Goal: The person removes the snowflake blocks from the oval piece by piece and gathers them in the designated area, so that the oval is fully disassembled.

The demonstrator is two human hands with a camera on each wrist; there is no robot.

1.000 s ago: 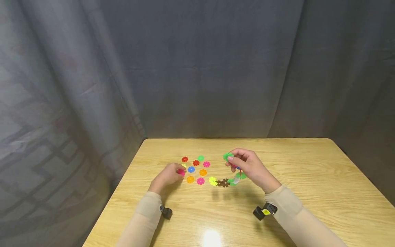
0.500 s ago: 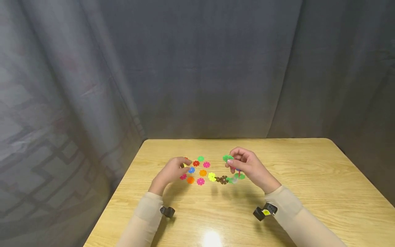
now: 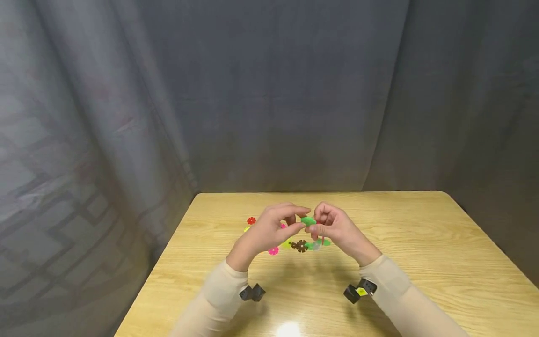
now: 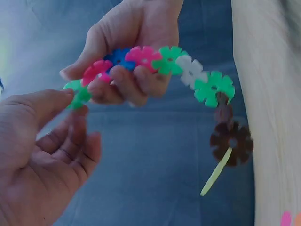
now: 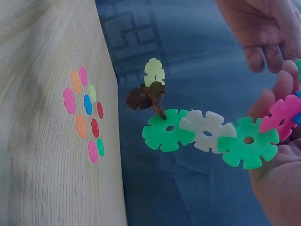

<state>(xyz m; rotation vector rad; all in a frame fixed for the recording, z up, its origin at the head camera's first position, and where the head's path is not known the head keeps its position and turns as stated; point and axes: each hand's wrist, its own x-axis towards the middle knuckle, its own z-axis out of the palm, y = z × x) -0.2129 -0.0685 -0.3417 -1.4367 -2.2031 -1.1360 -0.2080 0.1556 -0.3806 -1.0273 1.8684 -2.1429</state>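
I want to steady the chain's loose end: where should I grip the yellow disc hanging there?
I'd probably pinch the yellow disc by its outer petals, thumb and finger on its flat faces, coming from the person's left. The opposite edge is slotted into a brown disc, while these petals stand free; the left wrist view shows it thin, edge-on.

No words, numbers, brands or signs can be read. On the black wrist device [image 3: 352, 294] below the right hand [image 3: 342, 230], a yellow patch [image 3: 361, 291] is too small to show any marking. Far left of the left hand [image 3: 266, 230], the grey curtain [image 3: 54, 224] has angular lines, not legible letters. The linked discs [image 4: 170, 57] between the hands bear no readable lettering.
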